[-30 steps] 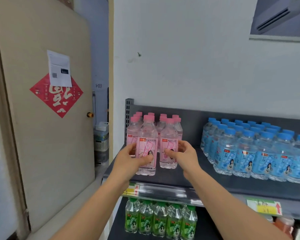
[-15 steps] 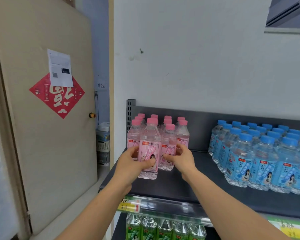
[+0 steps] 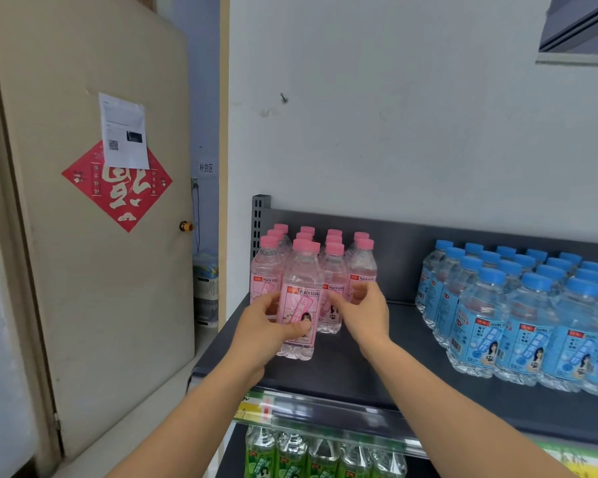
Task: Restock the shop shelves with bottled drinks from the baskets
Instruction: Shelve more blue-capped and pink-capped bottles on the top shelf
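My left hand point(image 3: 263, 331) grips a pink bottle point(image 3: 299, 305) on the shelf point(image 3: 377, 370), my right hand point(image 3: 363, 310) open against its neighbour point(image 3: 332, 298); next I'd nudge both into line.

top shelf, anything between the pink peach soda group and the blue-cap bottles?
Head view: nothing. Between the pink peach soda group and the blue-cap bottles lies bare dark shelf; only the right hand reaches in at the pink edge.
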